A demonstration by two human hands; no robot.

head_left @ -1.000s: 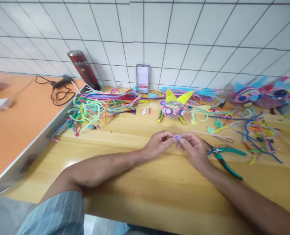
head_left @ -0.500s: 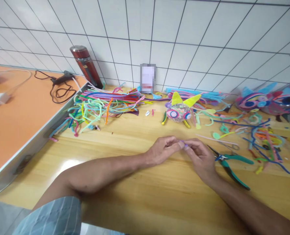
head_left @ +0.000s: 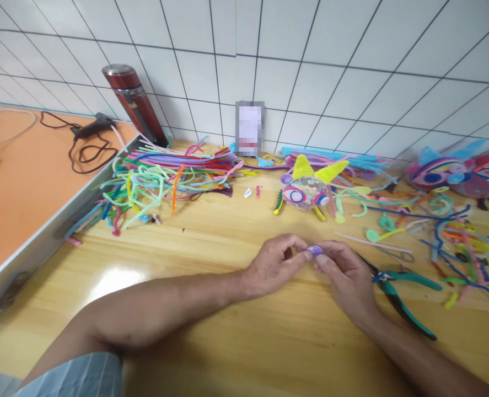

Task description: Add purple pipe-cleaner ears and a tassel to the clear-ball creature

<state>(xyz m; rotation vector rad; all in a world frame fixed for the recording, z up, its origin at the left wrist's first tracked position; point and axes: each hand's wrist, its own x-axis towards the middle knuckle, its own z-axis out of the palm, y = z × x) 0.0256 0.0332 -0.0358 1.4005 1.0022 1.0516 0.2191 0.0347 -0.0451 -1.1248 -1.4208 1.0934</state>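
My left hand [head_left: 275, 267] and right hand [head_left: 349, 281] have a narrow grip, both pinching the small purple pipe-cleaner coil [head_left: 315, 250] over the surface [head_left: 211, 242]. I think it's light, soft and bendy, so I'd hold its edges gently.

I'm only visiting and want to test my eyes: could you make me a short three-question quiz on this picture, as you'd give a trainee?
1. True or false: the left hand holds the red flask.
2. Which tool lies beside the right hand? A: hammer. B: pliers. C: ruler.
3. Fill in: two ____ ears stick up from the toy just beyond the hands.

Key: 1. False; its fingertips are on the purple piece. 2. B. 3. Yellow.
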